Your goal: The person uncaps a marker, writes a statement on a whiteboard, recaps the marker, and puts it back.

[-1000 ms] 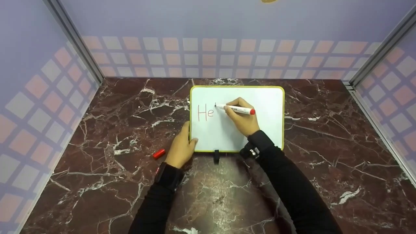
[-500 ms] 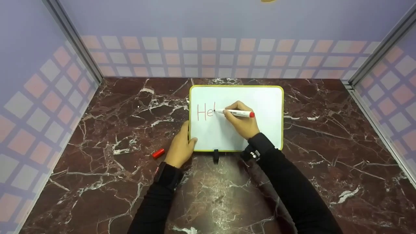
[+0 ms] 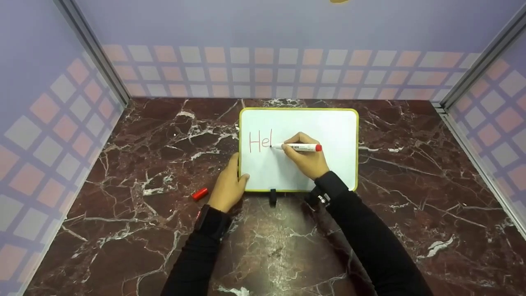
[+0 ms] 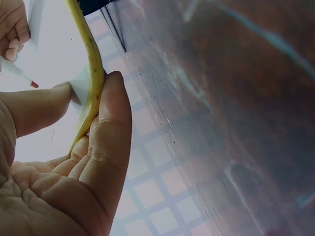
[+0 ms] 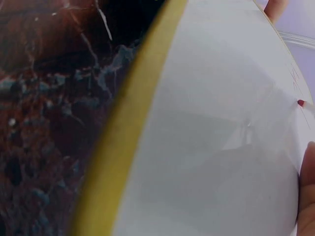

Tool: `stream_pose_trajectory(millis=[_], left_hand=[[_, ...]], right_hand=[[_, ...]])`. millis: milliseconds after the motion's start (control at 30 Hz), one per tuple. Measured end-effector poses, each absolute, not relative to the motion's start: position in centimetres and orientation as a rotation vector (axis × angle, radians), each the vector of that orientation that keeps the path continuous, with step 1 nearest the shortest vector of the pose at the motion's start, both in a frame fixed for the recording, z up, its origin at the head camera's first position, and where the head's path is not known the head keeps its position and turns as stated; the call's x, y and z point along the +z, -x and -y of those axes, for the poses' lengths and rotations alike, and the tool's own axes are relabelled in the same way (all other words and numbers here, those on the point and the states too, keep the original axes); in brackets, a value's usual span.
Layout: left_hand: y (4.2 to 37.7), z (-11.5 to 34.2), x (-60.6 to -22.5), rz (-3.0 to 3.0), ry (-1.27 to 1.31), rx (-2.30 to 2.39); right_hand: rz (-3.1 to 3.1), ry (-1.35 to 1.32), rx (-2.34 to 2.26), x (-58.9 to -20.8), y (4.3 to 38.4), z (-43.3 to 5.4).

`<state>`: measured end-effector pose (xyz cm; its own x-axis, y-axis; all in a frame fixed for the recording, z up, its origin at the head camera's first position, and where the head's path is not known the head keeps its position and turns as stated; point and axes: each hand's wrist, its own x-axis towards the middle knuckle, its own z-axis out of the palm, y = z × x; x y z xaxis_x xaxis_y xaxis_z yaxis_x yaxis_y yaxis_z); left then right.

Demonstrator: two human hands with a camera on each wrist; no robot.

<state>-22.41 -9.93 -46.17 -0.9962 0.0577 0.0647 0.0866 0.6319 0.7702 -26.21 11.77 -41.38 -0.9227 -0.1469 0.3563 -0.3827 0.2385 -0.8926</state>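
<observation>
A whiteboard (image 3: 287, 172) with a yellow frame lies in the middle of the table, red letters "Hel" on its upper left. My right hand (image 3: 308, 158) pinches a white marker (image 3: 302, 147) with a red end, its tip touching the board at the foot of the "l". In the right wrist view the marker's red tip (image 5: 300, 103) meets the board beside thin red strokes. My left hand (image 3: 228, 187) grips the board's lower left edge, thumb on the face; the left wrist view shows its fingers (image 4: 110, 132) against the yellow frame (image 4: 93, 64).
A red marker cap (image 3: 200, 194) lies on the dark marble table (image 3: 156, 230), left of my left hand. A small black clip-like piece (image 3: 273, 198) sits at the board's bottom edge. Checked walls (image 3: 267, 70) stand behind and on both sides.
My right hand has moved the marker tip downward, drawing the vertical stroke of the "l" after "He". My left hand stays on the board's edge.
</observation>
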Motion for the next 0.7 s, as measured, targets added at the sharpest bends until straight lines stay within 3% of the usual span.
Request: stream_pose_trajectory(millis=[300, 700], left_hand=[[22.5, 10.0, -46.4, 2.799, 0.132, -1.324], [22.5, 10.0, -46.3, 2.793, 0.14, -1.337]], right_hand=[[2.324, -0.545, 1.72, -44.1, 27.9, -12.6], [2.318, -0.504, 1.755, -41.6, 26.0, -12.2]])
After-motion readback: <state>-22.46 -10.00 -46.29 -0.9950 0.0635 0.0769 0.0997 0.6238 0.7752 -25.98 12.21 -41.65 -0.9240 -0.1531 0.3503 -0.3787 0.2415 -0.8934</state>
